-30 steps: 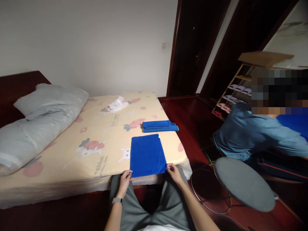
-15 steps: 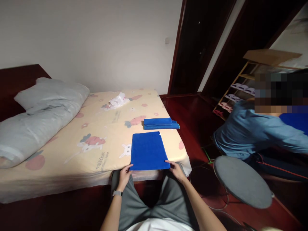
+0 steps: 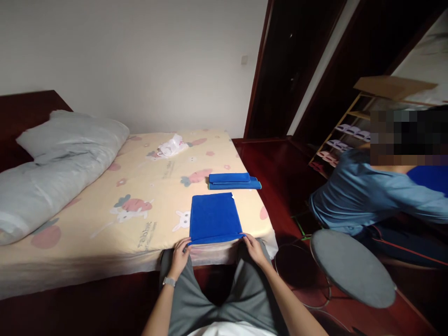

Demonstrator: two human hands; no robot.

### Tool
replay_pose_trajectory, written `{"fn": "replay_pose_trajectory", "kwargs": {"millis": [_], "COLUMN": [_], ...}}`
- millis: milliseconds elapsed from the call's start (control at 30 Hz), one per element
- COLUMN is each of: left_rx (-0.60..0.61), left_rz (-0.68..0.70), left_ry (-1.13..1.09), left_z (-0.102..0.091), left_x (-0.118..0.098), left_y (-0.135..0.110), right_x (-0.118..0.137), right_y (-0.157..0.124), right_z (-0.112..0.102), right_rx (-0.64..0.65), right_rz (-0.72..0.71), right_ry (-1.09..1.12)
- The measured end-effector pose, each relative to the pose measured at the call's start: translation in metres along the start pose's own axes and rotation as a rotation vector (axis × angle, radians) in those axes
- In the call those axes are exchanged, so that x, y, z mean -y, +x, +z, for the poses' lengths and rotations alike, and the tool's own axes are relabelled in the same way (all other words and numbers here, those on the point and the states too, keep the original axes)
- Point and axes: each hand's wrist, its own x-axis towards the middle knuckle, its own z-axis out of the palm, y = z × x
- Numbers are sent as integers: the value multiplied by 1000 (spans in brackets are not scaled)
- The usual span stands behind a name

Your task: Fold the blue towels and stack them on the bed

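left hand (image 3: 181, 252) and right hand (image 3: 252, 246) pinch shut on the near corners of the blue towel (image 3: 214, 217) between them on the bed (image 3: 147, 219); soft, light, floppy, best held by corners.

The bed (image 3: 105, 233) bears 1 blue cloth (image 3: 214, 217), folded towels (image 3: 234, 181), a pillow (image 3: 52, 158).

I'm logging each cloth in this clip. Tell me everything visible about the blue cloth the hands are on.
The blue cloth is a plain, bright blue rectangle, soft and towel-like, lying flat on the patterned bed sheet near the bed's front edge. A small white tag shows at its far right corner. Its near edge is lifted slightly, pinched at the corners by the left hand and right hand.
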Motion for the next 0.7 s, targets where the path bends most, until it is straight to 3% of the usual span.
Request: {"fn": "replay_pose_trajectory", "kwargs": {"millis": [100, 267, 400, 533, 700], "left_rx": [15, 18, -6, -32, 21], "left_rz": [3, -54, -100, -171, -167], "left_ry": [9, -35, -69, -121, -113], "left_z": [-1, 0, 2, 5, 7], "left_x": [3, 7, 1, -5, -2], "left_y": [2, 6, 11, 19, 27], "right_x": [2, 3, 6, 8, 9], "right_y": [2, 6, 9, 12, 21], "right_z": [1, 5, 7, 5, 3], "right_rx": [1, -10, -70, -9, 12], "right_rz": [66, -5, 97, 183, 168], "right_ry": [-23, 16, 46, 88, 24]}}
